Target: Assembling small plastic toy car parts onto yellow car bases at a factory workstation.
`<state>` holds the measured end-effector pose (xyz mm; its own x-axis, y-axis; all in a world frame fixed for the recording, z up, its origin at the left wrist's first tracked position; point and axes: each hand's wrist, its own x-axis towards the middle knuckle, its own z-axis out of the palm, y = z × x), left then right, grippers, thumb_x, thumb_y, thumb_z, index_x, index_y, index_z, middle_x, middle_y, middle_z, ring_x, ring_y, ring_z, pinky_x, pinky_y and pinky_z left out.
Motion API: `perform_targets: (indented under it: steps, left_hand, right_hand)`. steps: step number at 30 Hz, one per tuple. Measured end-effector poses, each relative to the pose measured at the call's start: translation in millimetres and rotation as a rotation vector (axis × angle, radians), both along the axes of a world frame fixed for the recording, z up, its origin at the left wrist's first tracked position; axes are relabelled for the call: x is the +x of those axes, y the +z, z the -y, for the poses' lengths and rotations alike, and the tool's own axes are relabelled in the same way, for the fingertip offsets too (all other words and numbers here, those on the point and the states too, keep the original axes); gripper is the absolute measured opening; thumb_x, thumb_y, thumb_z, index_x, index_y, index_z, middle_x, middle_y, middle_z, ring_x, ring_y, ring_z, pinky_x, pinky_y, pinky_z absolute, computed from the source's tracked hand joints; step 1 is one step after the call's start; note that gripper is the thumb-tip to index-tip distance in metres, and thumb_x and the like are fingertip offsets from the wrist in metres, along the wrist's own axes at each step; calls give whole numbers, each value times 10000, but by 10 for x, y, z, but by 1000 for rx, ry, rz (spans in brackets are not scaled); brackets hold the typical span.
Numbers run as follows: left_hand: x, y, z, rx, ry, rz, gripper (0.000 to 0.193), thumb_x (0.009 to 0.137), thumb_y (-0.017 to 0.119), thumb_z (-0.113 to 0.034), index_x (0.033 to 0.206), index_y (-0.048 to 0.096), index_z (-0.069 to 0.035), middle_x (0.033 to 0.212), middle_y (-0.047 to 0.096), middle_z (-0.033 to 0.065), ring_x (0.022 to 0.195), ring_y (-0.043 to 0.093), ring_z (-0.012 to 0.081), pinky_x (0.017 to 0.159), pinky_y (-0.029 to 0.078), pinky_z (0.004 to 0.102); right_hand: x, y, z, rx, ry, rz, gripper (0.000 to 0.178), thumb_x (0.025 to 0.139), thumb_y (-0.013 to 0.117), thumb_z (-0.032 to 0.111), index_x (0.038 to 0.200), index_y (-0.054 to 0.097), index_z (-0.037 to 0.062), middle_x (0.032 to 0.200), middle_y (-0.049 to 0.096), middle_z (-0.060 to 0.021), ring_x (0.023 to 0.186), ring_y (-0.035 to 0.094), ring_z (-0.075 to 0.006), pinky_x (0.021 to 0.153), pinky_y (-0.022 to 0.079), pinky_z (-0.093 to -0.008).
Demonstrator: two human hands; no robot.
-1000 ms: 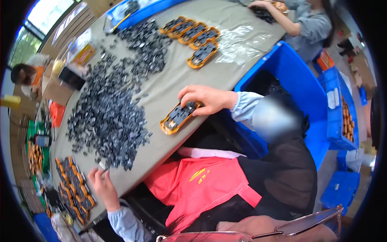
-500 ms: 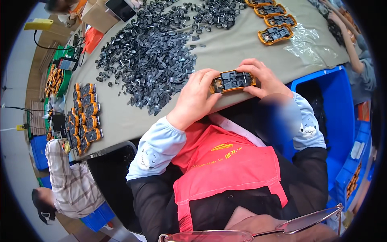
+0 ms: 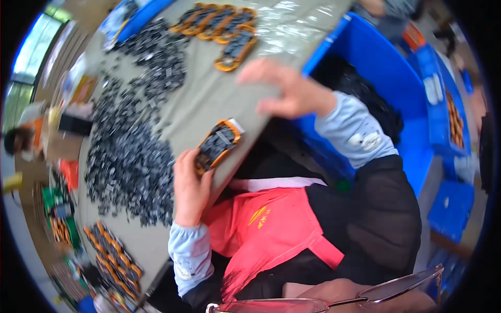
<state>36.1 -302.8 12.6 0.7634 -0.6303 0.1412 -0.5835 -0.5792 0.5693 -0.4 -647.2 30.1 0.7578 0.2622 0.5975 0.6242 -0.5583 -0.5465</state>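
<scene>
An orange toy car [image 3: 223,140], black underside facing up, rests at the near edge of the table. My left hand [image 3: 191,189] grips its lower end, with thumb and fingers on either side. A small pale patch shows beside the car's far end. My right hand [image 3: 292,89] is off the car, blurred, its thumb and fingers apart with nothing between them. It hovers near the table edge, below another upturned toy car [image 3: 236,49] at the end of a row.
A wide heap of small black parts [image 3: 130,161] spreads over the table's left side. More orange cars [image 3: 112,255] stand in rows at lower left. A large blue bin [image 3: 417,112] with black contents is at right. Clear plastic film [image 3: 284,26] lies at the far side.
My view has turned to the right. My right hand has let go of the toy car and moved away toward the right; my left hand still holds the car, now lower over the table.
</scene>
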Motion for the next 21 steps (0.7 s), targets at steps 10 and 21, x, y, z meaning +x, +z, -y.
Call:
perform_targets:
  steps: [10,21]
  left_hand:
    - [53,-186,-53,-54,20,-74,606,752,777,23,1305,533,-29,1280,564,184,1192,566,347,928,492,385]
    - [7,-141,-81,-47,4,-27,642,742,772,42,1326,517,-40,1305,539,148,1200,549,290,879,497,351]
  right_hand:
    - [-2036,-2010,2404,-238,-1032,-713,193,870,647,155,1010,715,40,978,731,-169,933,709,-338,835,559,-418]
    - [-2499,-2458,1905,-435,-749,-1247,483,745,837,266,1156,678,68,1214,630,-184,1129,629,-386,933,530,-461]
